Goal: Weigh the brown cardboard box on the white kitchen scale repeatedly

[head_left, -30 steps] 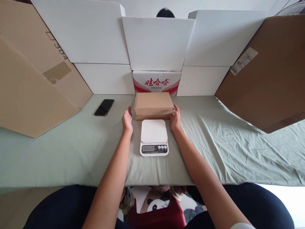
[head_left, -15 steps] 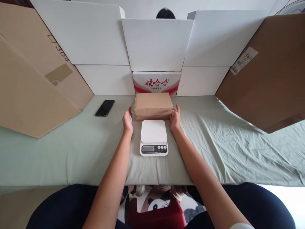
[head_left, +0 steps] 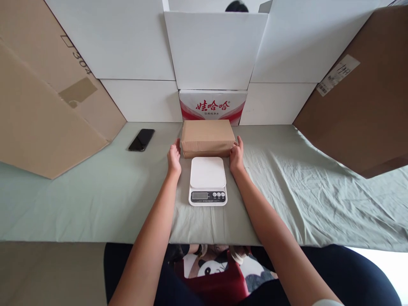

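Note:
A closed brown cardboard box [head_left: 208,131] lies on the cloth-covered table in front of me, between my two hands. My left hand [head_left: 174,159] is at its left side, fingers stretched forward; a narrow gap seems to separate them from the box. At the right front corner, the bent fingers of my right hand [head_left: 236,158] press against the cardboard, thumb pointing up. Just in front of the box, between my wrists, sits a white kitchen scale [head_left: 208,182] with nothing on its platform. Its small display [head_left: 199,196] looks blank.
A black phone [head_left: 142,140] lies to the left. White boxes [head_left: 215,50] form a wall behind, with a red-and-white carton [head_left: 213,105] at the bottom. Large brown cardboard panels stand left [head_left: 41,110] and right [head_left: 357,114]. The top of a person's head [head_left: 236,6] shows beyond.
The view has tilted down slightly and shifted. My left hand has come a little closer to the cardboard box. The box and scale stay in place, and my right hand remains against the box.

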Action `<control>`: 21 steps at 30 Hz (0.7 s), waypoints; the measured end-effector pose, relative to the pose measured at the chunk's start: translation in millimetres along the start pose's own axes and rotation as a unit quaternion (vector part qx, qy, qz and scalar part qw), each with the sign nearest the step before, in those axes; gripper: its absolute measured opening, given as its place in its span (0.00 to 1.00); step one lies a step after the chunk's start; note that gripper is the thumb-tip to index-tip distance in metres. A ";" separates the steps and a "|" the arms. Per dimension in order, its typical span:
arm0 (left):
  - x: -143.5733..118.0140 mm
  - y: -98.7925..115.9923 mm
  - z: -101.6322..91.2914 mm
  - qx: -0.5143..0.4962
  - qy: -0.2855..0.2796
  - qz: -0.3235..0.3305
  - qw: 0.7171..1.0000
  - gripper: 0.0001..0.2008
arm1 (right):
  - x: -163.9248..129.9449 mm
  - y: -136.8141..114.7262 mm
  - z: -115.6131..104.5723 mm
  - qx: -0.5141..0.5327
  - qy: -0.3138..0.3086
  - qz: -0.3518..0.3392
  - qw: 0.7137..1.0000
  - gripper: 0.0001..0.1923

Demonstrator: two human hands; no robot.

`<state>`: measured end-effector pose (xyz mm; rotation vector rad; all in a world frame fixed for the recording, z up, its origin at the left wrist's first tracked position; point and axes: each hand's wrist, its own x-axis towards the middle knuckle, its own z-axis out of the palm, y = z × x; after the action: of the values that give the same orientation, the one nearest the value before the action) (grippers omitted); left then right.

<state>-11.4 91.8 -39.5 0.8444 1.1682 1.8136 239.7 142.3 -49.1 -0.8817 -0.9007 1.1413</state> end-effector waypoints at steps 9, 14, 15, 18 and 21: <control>-2.8 -0.4 -2.3 0.019 -0.008 -0.001 1.000 0.36 | 0.1 2.0 0.9 -0.036 -0.008 -0.016 0.999 0.38; -2.9 -3.8 -0.1 0.014 -0.007 0.014 1.000 0.36 | -1.8 0.8 0.5 -0.066 -0.030 -0.049 0.996 0.36; -2.5 -4.8 0.7 0.012 -0.006 0.013 1.000 0.36 | -3.9 -1.8 1.7 -0.079 -0.034 -0.061 0.994 0.34; -0.9 -7.6 3.3 0.012 -0.005 0.002 1.000 0.35 | -12.4 -12.5 7.6 -0.132 -0.059 -0.103 0.984 0.27; 0.5 -9.7 4.2 0.013 -0.005 0.002 1.000 0.33 | -20.6 -21.2 14.1 -0.176 -0.064 -0.122 0.975 0.25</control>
<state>-5.5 96.3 -47.0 0.8702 1.1876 1.7984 230.7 119.8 -27.1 -0.9583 -1.3075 0.8459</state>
